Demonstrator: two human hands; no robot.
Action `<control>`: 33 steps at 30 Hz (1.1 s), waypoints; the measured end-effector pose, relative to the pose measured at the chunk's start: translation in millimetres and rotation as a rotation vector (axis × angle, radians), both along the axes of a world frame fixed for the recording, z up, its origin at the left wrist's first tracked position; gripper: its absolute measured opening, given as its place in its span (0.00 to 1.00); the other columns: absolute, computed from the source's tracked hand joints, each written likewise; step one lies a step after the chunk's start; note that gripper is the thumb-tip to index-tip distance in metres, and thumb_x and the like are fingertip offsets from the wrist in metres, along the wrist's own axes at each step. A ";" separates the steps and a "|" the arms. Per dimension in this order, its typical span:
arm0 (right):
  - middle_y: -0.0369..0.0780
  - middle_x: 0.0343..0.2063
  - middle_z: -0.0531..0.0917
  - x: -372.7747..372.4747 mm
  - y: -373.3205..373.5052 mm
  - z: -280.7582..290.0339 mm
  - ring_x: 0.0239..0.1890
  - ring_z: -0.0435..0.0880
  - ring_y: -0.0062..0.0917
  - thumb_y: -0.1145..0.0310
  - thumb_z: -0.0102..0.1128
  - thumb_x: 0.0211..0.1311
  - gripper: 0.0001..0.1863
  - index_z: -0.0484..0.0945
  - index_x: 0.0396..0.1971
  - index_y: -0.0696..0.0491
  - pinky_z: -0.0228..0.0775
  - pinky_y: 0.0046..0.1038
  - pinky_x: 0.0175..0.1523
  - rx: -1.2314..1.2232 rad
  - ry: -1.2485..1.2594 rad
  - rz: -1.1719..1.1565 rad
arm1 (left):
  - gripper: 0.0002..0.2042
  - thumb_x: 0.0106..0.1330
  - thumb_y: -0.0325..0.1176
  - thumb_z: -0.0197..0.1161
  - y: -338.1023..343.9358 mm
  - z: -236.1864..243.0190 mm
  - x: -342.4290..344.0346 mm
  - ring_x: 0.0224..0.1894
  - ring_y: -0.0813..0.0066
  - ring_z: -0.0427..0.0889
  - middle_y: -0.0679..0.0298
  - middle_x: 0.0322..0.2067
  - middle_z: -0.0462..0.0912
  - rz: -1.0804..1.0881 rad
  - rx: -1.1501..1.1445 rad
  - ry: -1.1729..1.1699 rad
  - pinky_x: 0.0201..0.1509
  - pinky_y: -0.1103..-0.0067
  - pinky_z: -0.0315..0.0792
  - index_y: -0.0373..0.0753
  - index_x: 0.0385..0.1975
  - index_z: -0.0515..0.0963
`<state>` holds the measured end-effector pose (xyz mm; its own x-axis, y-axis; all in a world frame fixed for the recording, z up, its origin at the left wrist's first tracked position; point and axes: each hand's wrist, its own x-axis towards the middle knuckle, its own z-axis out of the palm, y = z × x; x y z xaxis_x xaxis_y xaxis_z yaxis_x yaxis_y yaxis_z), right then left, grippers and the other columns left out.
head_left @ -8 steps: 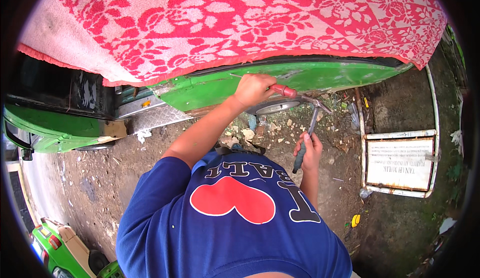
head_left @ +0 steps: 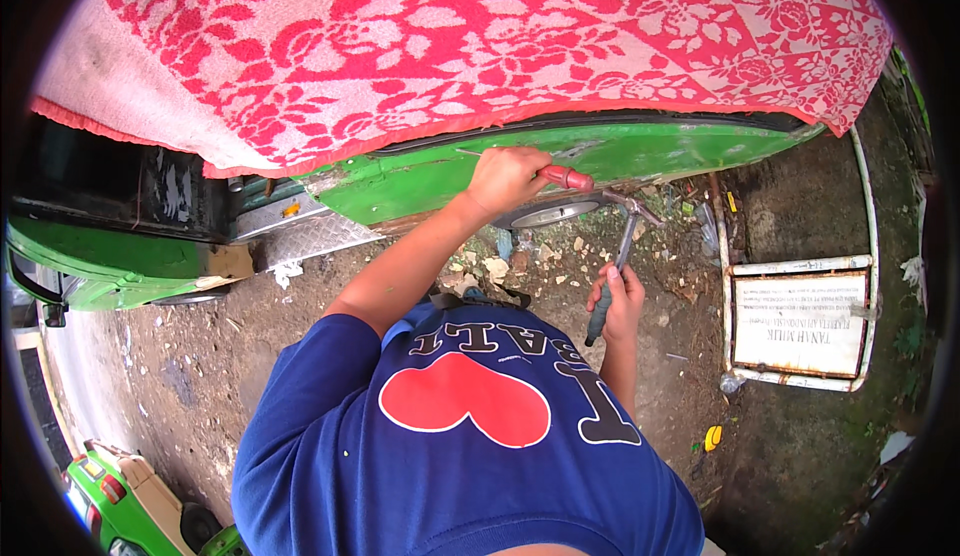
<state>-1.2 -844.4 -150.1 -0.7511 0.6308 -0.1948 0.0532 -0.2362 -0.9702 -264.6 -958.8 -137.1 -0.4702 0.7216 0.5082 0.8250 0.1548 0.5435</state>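
My left hand (head_left: pixel 508 178) is closed around a red-handled tool (head_left: pixel 568 178), probably a screwdriver, its thin shaft pointing left against the dented, scratched green body panel (head_left: pixel 365 191) of a vehicle. My right hand (head_left: pixel 620 303) grips the dark, wrapped handle of a claw hammer (head_left: pixel 630 226). The hammer's head is just right of and a little below the red handle, near the wheel (head_left: pixel 548 216). A red-and-pink floral blanket (head_left: pixel 480 36) covers the vehicle above the panel.
A metal step (head_left: pixel 300 236) sits beside an open doorway and green door (head_left: pixel 110 266) at left. A white metal-framed sign (head_left: pixel 795 326) lies at right. Rubble (head_left: pixel 497 268) and a small yellow object (head_left: pixel 714 438) are on the ground. Another green vehicle (head_left: pixel 125 511) shows at lower left.
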 end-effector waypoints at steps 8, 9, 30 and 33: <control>0.37 0.15 0.73 -0.8 0.1 -0.7 0.14 0.72 0.19 0.62 0.56 0.68 0.12 0.73 0.34 0.57 0.66 0.22 0.20 -0.003 -0.015 -0.009 | 0.05 0.56 0.35 0.64 -0.6 -0.2 -0.9 0.30 0.56 0.80 0.61 0.26 0.80 0.027 0.014 -0.033 0.31 0.65 0.72 0.42 0.26 0.77; 0.37 0.15 0.73 -1.0 -0.1 -0.6 0.14 0.72 0.19 0.62 0.56 0.68 0.12 0.73 0.34 0.57 0.66 0.22 0.19 -0.001 -0.016 -0.009 | 0.05 0.56 0.35 0.64 -0.8 -0.6 -1.1 0.30 0.56 0.80 0.61 0.26 0.80 0.030 0.011 -0.036 0.31 0.65 0.72 0.42 0.26 0.77; 0.36 0.15 0.71 -14.2 -18.9 30.1 0.14 0.73 0.21 0.58 0.44 0.74 0.19 0.74 0.43 0.61 0.65 0.23 0.19 -0.055 0.237 -0.095 | 0.05 0.55 0.34 0.65 3.9 -4.4 -4.0 0.30 0.57 0.81 0.62 0.27 0.81 0.063 0.024 -0.032 0.31 0.66 0.73 0.42 0.26 0.78; 0.36 0.15 0.71 -19.3 -14.5 32.6 0.14 0.72 0.21 0.57 0.43 0.74 0.20 0.74 0.43 0.61 0.65 0.23 0.20 -0.045 0.180 -0.004 | 0.05 0.55 0.35 0.65 5.0 -0.8 -3.0 0.29 0.55 0.80 0.61 0.26 0.80 0.066 0.045 -0.032 0.30 0.65 0.72 0.42 0.26 0.78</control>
